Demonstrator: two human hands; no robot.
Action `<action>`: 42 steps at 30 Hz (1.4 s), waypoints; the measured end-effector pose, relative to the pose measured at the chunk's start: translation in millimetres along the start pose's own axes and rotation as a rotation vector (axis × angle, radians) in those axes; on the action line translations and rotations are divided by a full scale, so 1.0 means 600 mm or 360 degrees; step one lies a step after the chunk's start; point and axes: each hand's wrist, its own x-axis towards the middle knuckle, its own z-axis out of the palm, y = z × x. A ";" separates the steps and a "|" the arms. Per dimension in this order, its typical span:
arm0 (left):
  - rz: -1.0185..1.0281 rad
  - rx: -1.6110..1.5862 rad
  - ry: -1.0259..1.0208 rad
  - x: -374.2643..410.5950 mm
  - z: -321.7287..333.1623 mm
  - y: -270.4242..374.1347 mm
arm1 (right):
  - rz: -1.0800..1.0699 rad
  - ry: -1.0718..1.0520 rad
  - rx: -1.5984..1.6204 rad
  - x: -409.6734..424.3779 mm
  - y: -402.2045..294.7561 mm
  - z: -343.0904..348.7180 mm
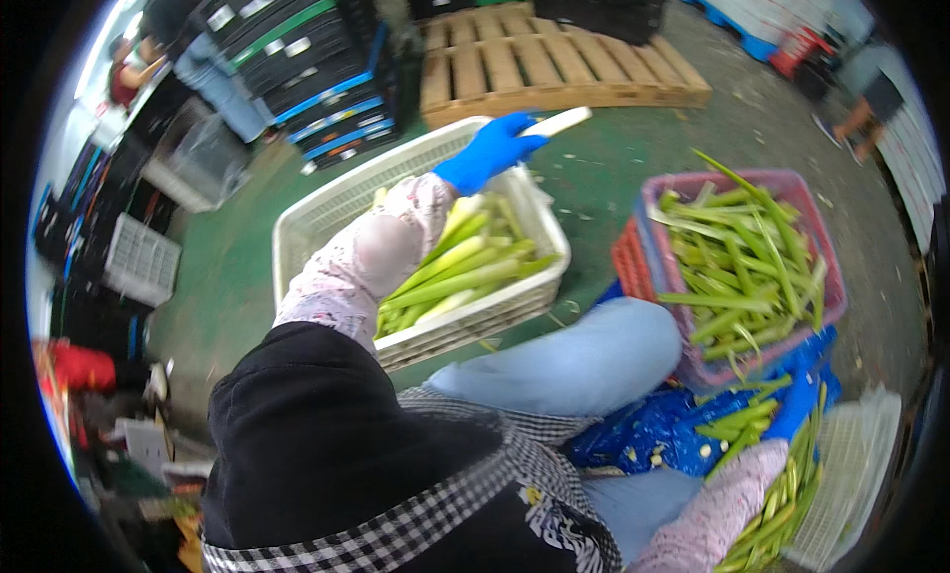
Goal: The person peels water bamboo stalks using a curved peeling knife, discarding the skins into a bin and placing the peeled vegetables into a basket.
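My left hand (486, 154), in a blue glove, is closed around a white stalk (560, 122), apparently a leek. It hovers over the far side of a white plastic crate (464, 334). Inside that crate lie pale green and white stalks (475, 269), partly hidden by my sleeve. Down at the right, my right hand (793, 406), also blue-gloved, reaches to a heap of long green stalks (779, 506). Its fingers blend into the blue sheet (646, 432) behind, so their grip is unclear. Cut green stalks (738, 424) lie beside this hand.
A pink basket (831, 276) heaped with green trimmings stands right of my knee. A pale mesh crate (846, 484) is at lower right. Beyond are a wooden pallet (549, 61) and stacked black crates (297, 61). People stand at far left (211, 68) and far right (865, 109).
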 end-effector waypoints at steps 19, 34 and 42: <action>0.0473 0.0297 0.0054 -0.060 -0.025 -0.099 | 0.0644 0.0645 -0.0122 -0.303 0.240 -0.307; 0.0801 0.0481 -0.2426 -0.109 0.584 0.343 | 0.1116 0.0750 -0.0857 -0.286 0.550 -0.247; 0.1388 0.0677 -0.1965 0.074 0.679 0.232 | 0.0577 0.0528 0.0675 -0.349 0.470 -0.164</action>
